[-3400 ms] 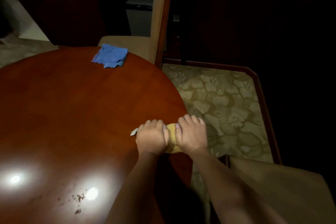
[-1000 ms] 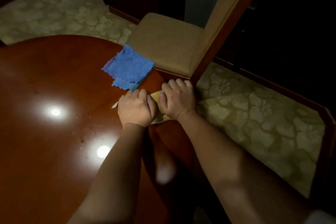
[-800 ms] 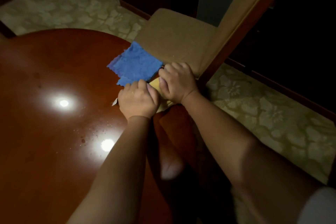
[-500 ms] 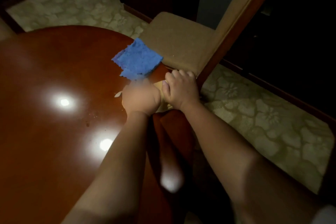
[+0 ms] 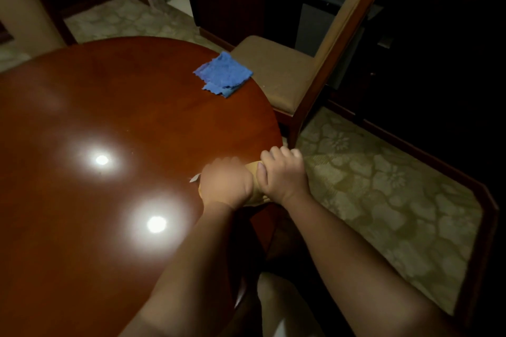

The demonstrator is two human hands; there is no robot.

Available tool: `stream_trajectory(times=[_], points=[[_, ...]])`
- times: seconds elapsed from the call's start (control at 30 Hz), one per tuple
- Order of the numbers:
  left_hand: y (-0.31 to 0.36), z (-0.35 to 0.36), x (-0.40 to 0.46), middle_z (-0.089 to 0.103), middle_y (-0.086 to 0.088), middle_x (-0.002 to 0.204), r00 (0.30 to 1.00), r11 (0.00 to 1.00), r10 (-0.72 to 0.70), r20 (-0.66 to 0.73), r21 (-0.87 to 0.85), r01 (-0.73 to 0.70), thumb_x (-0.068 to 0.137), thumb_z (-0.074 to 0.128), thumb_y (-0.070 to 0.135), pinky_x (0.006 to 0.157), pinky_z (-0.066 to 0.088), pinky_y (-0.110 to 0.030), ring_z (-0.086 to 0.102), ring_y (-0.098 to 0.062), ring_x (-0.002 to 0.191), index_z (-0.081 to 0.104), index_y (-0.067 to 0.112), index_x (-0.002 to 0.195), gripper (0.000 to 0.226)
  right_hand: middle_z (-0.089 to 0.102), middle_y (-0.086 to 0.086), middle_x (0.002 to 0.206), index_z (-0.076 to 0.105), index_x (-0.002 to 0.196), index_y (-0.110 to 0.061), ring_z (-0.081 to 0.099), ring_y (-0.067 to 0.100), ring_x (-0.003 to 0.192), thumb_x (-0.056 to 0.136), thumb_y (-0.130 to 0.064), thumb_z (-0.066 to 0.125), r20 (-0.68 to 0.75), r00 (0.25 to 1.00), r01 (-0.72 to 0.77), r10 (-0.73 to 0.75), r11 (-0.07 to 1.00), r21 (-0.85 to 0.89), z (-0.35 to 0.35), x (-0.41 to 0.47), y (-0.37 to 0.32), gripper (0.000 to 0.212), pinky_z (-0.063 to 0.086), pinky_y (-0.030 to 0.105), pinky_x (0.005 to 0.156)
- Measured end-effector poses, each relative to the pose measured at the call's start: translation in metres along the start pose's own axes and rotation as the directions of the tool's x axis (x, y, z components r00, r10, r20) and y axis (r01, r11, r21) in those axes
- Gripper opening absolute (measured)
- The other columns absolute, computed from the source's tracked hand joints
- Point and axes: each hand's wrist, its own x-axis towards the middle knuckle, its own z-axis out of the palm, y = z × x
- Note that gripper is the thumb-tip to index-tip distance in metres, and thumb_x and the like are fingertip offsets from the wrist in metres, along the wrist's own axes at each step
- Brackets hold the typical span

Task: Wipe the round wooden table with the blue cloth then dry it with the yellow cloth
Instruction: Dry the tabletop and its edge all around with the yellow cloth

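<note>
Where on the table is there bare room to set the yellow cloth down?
The widest bare stretch of the table lies left of the blue cloth, around both lamp glares. A narrower patch sits between that cloth and the hands. The right rim is crowded: left hand and right hand grip the yellow cloth there.

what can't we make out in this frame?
- Yellow cloth: head view, mostly covered by both hands; shape and folds hidden.
- Left hand: motion-blurred; finger grip unclear.
- Table: cut off at left and bottom edges; two glare spots hide any wetness.
- Right hand: fingertips curl over the table edge, out of sight.
- Blue cloth: underside unseen.
</note>
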Motion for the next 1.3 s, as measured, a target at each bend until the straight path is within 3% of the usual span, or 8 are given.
stream_trajectory(times=[0.43,0.93,1.1,1.3], points=[[-0.009,0.041,0.09,0.052,-0.009,0.054,0.987,0.988,-0.151,-0.063,0.036,0.153,0.08,0.039,0.027,0.046,0.032,-0.03,0.046,-0.028,0.048,0.052,0.01,0.059,0.031,0.053,0.009,0.066,0.054,0.067,-0.012,0.051,0.028,0.061,0.081,-0.034,0.036,0.003,0.985,0.171,-0.173,0.978,0.116,0.052,0.108,0.049,0.032,0.038,0.034,0.062],[-0.033,0.086,0.196,0.05,-0.009,0.052,0.887,0.885,-0.416,-0.2,0.135,0.446,0.074,0.042,0.024,0.047,0.03,-0.031,0.048,-0.03,0.048,0.049,0.009,0.056,0.024,0.053,0.01,0.066,0.056,0.068,-0.01,0.051,0.031,0.061,0.083,-0.03,0.043,-0.077,0.899,0.431,-0.431,0.84,0.328,0.12,0.25,0.079,0.028,0.034,0.038,0.06],[-0.039,0.09,0.205,0.049,-0.009,0.053,0.892,0.892,-0.387,-0.233,0.151,0.426,0.077,0.042,0.023,0.048,0.028,-0.031,0.047,-0.029,0.049,0.049,0.009,0.057,0.025,0.053,0.01,0.066,0.056,0.068,-0.01,0.049,0.03,0.061,0.084,-0.031,0.042,-0.089,0.897,0.437,-0.433,0.839,0.324,0.127,0.261,0.081,0.03,0.032,0.037,0.061],[-0.041,0.076,0.203,0.052,-0.01,0.052,0.931,0.925,-0.336,-0.141,0.137,0.355,0.077,0.039,0.025,0.046,0.03,-0.029,0.05,-0.03,0.048,0.051,0.008,0.057,0.028,0.054,0.01,0.063,0.055,0.065,-0.01,0.051,0.03,0.059,0.081,-0.031,0.042,-0.005,0.943,0.323,-0.333,0.912,0.252,0.112,0.248,0.071,0.029,0.033,0.035,0.059]])
